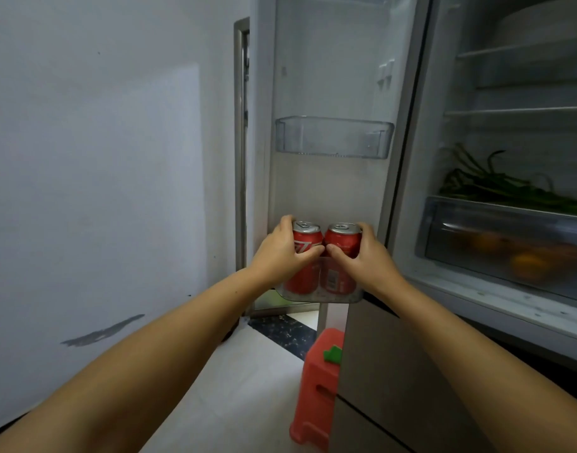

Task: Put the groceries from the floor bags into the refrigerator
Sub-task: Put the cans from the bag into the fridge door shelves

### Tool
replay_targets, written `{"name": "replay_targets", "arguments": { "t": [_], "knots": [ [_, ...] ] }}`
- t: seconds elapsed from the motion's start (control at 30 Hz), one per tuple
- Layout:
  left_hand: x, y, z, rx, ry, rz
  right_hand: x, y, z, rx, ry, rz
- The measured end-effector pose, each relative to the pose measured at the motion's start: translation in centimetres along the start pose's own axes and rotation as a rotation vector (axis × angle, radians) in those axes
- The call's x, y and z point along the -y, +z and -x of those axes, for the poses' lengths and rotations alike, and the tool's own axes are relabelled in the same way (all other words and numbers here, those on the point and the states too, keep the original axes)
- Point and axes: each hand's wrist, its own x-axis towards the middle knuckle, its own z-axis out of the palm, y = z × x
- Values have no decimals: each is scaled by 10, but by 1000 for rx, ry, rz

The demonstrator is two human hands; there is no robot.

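Cans, two of them, red, standing upright side by side in the lower door bin of the open refrigerator door. Left can wrapped by the left hand, fingers curled round its outer side and thumb across the front. Right can gripped the same way by the right hand, mirrored. Thumbs nearly meeting between the two cans, which sit just beside each other, apparently touching.

Bottoms already down inside the clear bin, seen through its front wall; tops and upper halves rising above the rim. Held high on the body, probably so the fingers clear the bin wall while the cans settle. Set on the door rather than on a shelf, most likely because the bin's rail keeps tall, narrow things from tipping when the door swings.

Upper door bin holding nothing visible. Inside the cabinet, green stalks lying on a shelf above a crisper drawer with orange fruit dimly visible through the front. Red plastic stool on the floor below the door. No floor bags in view.

Placement judged nearly done: release and withdraw next, gently, so neither can rocks against its neighbour.
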Motion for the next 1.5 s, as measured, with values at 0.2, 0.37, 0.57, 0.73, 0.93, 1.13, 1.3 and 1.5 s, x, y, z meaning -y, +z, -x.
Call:
{"name": "replay_targets", "arguments": {
  "t": [0.2,0.37,0.57,0.73,0.93,1.13,1.3,1.5],
  "knots": [
    [8,-17,14,-135,146,-45,14,-2,9,-228,-187,76],
    [27,-53,40,-246,205,-117,68,23,25,-252,-508,101],
    [96,-132,105,-302,80,-183,145,101,60,-59,-744,158],
    [178,-224,208,-274,-136,-329,224,199,110,80,-791,141],
    [263,-342,354,-192,-406,-507,321,325,200,374,-793,79],
    [330,-409,465,-168,-638,-564,381,423,284,600,-798,81],
    [384,-436,527,-197,-765,-523,418,487,316,763,-810,110],
    [457,-473,550,-199,-845,-510,462,571,315,893,-815,144]
  ]
}}
